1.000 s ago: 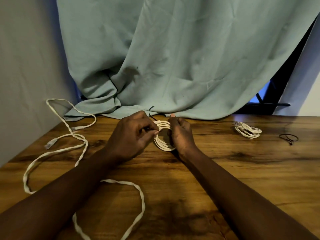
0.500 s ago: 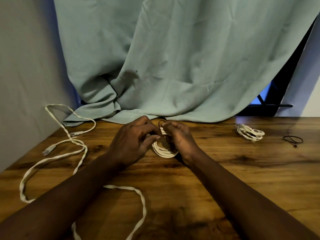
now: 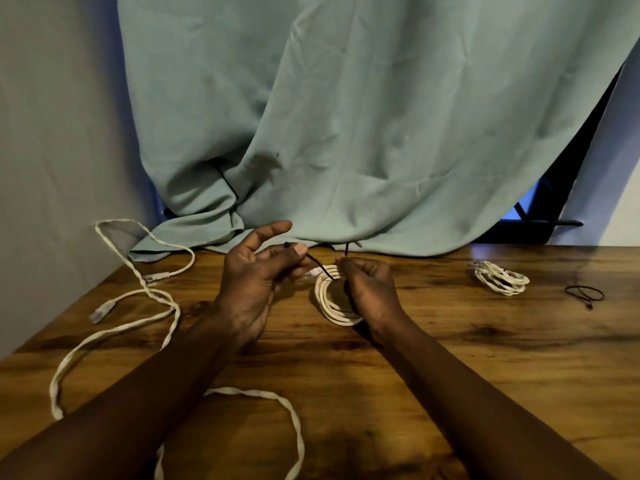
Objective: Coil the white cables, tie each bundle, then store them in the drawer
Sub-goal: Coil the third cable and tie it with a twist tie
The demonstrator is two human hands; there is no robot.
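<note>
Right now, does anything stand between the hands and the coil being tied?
Nothing visible does. The left hand and the right hand each pinch an end of the black tie at the coil. The drawer is not in view.

Brown wooden tabletop (image 3: pixel 450 358): a wide bare stretch is lying open right of centre, between the right forearm and the far-right items. Long loose flat white cable (image 3: pixel 121 327) is sprawling over the left half and looping along the near edge, crossing any path there. Grey-green cloth curtain (image 3: pixel 346 133) is hanging onto the far edge, closing the back. Grey wall (image 3: pixel 52 168) is bounding the left side. Small tied white cable bundle (image 3: pixel 502 280) and thin black loop tie (image 3: pixel 584 293) are sitting near each other, not touching. Coiled white cable (image 3: pixel 323 299) is filling the centre, left hand (image 3: pixel 252 282) and right hand (image 3: pixel 370 292) pinching a black tie strand (image 3: pixel 320 266) over it.
</note>
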